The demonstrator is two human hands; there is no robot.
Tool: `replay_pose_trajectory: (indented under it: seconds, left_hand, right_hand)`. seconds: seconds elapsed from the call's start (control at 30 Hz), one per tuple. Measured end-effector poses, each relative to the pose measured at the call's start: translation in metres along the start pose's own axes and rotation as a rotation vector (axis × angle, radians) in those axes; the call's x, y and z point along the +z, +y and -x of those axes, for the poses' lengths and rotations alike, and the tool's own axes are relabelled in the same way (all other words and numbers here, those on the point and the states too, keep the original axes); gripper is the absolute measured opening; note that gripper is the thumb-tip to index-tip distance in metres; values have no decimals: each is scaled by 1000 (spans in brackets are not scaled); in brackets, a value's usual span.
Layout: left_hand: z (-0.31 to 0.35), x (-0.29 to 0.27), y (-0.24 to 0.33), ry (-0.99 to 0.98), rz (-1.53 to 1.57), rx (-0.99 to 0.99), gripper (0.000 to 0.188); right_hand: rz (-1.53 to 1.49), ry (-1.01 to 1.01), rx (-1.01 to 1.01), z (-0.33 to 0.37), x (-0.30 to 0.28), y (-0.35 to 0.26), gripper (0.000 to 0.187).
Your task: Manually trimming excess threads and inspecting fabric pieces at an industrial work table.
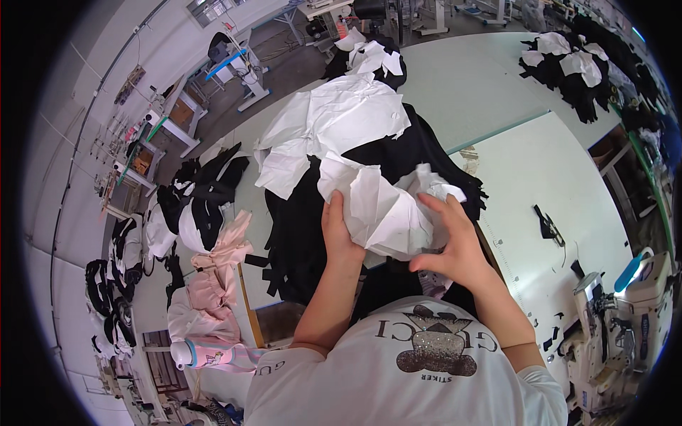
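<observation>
A crumpled sheet of white paper (387,216) is between my two hands, above a pile of black fabric pieces (291,238). My left hand (339,231) grips its left side, with the thumb up along the near face. On the right side, my right hand (458,245) cups the bunched paper, its thumb spread away from the curved fingers. The fingertips behind the sheet are hidden. A larger creased white paper (334,117) lies just beyond, on top of the black fabric.
Pink fabric (217,295) and a pink bottle (206,353) are on the left. At right, a small black tool (547,226) lies on the pale table (518,170), near a sewing machine (604,326). More black fabric with white paper (568,67) sits far right.
</observation>
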State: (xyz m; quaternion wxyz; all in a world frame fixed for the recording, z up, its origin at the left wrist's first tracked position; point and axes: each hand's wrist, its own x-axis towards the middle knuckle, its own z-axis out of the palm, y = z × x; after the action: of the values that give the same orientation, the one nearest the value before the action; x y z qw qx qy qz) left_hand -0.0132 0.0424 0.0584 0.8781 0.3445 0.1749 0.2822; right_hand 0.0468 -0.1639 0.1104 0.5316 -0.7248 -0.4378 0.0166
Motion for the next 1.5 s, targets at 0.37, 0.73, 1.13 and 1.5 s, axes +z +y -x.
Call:
replay_pose_trajectory:
  seconds: [0.37, 0.73, 1.13, 1.5]
  left_hand:
    - [32, 32, 17, 17, -258, 359, 21]
    - [15, 12, 37, 3, -524, 498, 13]
    - [76, 32, 93, -958, -1106, 1007, 19]
    - [29, -22, 78, -574, -824, 814, 32]
  right_hand:
    - [-48, 425, -172, -15, 18, 17, 11]
    - [-859, 55, 570, -11, -8, 34, 14]
    - [442, 776, -559, 10, -46, 27, 33]
    - [128, -49, -631, -10, -24, 15, 23]
